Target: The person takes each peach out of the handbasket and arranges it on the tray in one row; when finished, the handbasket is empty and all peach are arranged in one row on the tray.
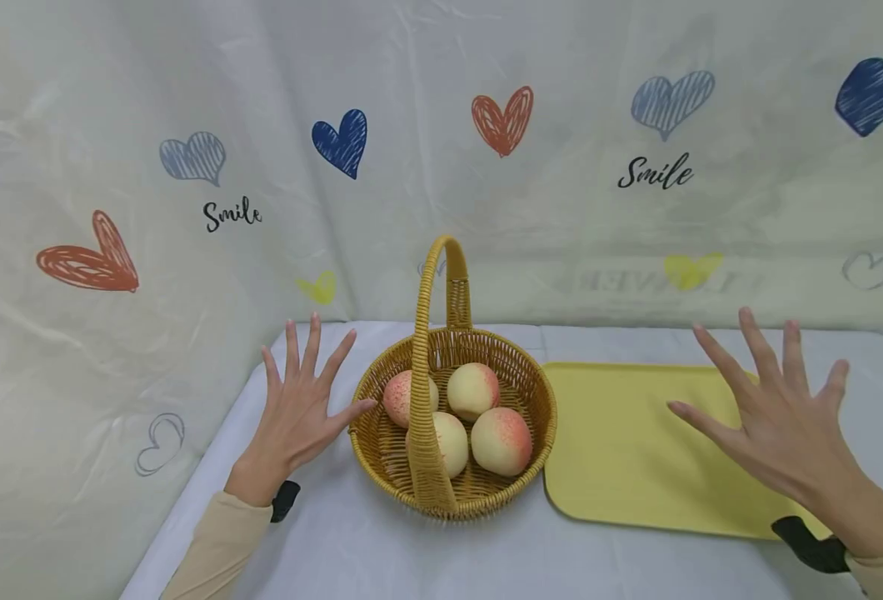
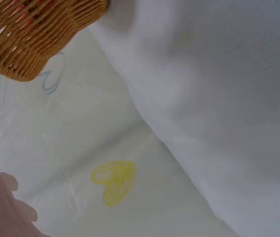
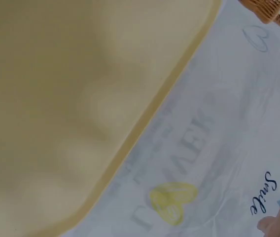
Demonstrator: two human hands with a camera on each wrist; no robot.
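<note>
A round wicker basket with a tall arched handle stands in the middle of the table. Several cream and pink peaches lie inside it, partly behind the handle. To its left my left hand is spread, thumb tip right at the basket's rim. Over the yellow tray my right hand hovers with fingers spread and casts a shadow on it. Neither hand holds anything. In the left wrist view the woven basket wall shows at the upper left.
The tray lies right beside the basket on a white-covered table. Behind and to the left hangs a pale curtain printed with hearts and the word Smile. Dark straps circle both wrists.
</note>
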